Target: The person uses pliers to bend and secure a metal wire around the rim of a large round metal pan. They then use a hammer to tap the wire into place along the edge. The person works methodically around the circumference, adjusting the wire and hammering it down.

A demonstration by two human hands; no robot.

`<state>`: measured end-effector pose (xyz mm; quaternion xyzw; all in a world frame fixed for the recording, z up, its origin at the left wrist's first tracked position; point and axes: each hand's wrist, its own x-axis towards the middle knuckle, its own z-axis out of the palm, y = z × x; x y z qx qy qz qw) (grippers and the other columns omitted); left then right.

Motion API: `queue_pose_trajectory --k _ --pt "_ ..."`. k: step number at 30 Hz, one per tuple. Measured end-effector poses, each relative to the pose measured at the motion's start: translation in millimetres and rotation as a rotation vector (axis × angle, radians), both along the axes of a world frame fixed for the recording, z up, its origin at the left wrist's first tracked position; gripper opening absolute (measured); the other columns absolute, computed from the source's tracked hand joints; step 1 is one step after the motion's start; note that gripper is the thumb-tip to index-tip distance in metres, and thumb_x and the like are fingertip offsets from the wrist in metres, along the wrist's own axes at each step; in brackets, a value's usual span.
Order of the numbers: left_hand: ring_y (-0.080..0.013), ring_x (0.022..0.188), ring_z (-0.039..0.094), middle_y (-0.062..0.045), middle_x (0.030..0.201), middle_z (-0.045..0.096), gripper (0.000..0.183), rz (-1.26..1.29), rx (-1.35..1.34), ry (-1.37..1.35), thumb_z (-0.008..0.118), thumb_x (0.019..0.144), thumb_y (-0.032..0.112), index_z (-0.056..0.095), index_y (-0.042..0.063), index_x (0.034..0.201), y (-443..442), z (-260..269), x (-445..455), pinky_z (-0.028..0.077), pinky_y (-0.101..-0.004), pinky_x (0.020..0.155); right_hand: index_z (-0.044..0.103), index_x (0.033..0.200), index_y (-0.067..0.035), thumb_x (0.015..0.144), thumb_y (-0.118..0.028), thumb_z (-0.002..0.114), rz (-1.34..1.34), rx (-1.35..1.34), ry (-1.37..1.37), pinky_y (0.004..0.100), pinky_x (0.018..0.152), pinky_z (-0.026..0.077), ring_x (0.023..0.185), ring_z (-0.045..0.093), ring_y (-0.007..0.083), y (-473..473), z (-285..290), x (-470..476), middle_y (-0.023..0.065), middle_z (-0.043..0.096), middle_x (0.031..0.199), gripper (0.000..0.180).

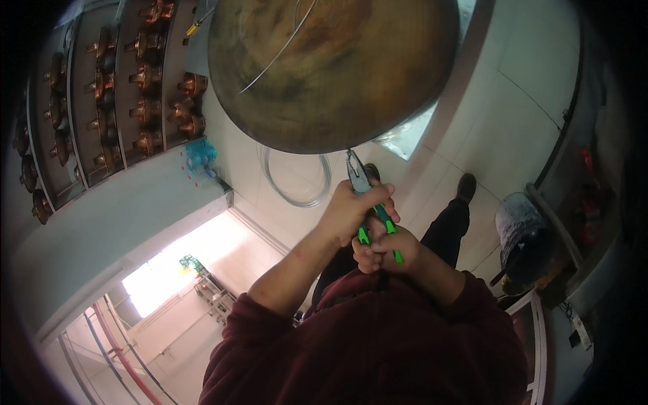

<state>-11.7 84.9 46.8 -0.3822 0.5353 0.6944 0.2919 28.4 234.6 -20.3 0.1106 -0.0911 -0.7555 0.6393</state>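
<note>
A pair of combination pliers (358, 176) with green and black handles points away from me, its jaw tips at the near rim of a large round brown object (334, 91), metal by its look. My left hand (354, 205) grips the pliers just behind the pivot. Lower down, my right hand (387, 248) is closed around the handle ends. Whether the jaws bite on anything is too small to tell. A thin metal wire (278, 52) lies across the round surface. Below its rim, a coil of wire (298, 204) shows against the pale floor.
Shelves at left hold several copper pots (147, 78). A yellow-handled screwdriver (193, 28) lies near the round object. Blue plastic bottles (199, 154) stand by the wall end. A dark bucket-like container (524, 243) is at right, on the tiled floor (455, 136).
</note>
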Motion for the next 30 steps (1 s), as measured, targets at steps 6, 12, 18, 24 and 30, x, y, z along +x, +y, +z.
queue_pose_trajectory --k 6,12,18,24,30 --pt "-0.0258 0.067 0.055 -0.005 0.066 0.048 0.041 0.129 0.58 0.236 0.057 0.102 0.042 0.048 0.011 0.077 -17.3 -47.2 17.7 0.054 -0.0467 0.081 0.056 0.117 -0.002 0.093 -0.014 0.055 -0.086 0.022 0.18 0.0358 0.074 0.053 0.081 0.065 0.0222 2.4 -18.3 5.8 0.0149 0.066 0.101 0.027" --pt "-0.0253 0.065 0.052 -0.004 0.065 0.046 0.041 0.165 0.631 0.188 0.051 0.106 0.039 0.047 0.013 0.074 -10.6 -47.8 10.2 0.051 -0.0464 0.079 0.042 0.144 0.003 0.087 -0.031 0.079 -0.131 0.968 0.71 0.0421 0.089 0.056 0.1 0.068 0.029 14.5 27.2 15.3 0.0191 0.064 0.122 0.076" --pt "-0.0262 0.073 0.055 -0.003 0.06 0.047 0.043 0.135 0.734 0.262 0.051 0.106 0.035 0.047 0.015 0.068 -6.4 -62.7 5.2 0.041 -0.0498 0.104 0.029 0.152 0.012 0.077 -0.012 0.077 -0.052 2.036 1.818 0.0543 0.102 0.041 0.118 0.053 0.047 -45.5 90.5 49.4 0.0303 0.053 0.133 0.092" --pt "-0.028 0.105 0.059 -0.004 0.063 0.051 0.041 -0.02 0.807 0.333 0.054 0.105 0.036 0.048 0.015 0.069 -16.5 -72.6 -2.5 0.035 -0.0483 0.112 0.042 0.146 0.009 0.078 -0.004 0.069 -0.037 2.537 1.865 0.0521 0.084 0.043 0.103 0.057 0.042 -81.6 44.7 51.6 0.0261 0.056 0.129 0.075" --pt "-0.027 0.105 0.06 -0.001 0.066 0.053 0.033 0.061 1.029 0.326 0.058 0.101 0.03 0.048 0.015 0.074 -15.0 -67.2 0.9 0.034 -0.0478 0.114 0.05 0.14 0.002 0.082 -0.006 0.067 0.062 2.582 1.87 0.0444 0.07 0.043 0.089 0.059 0.0337 -79.0 25.6 53.2 0.0155 0.06 0.106 0.062"
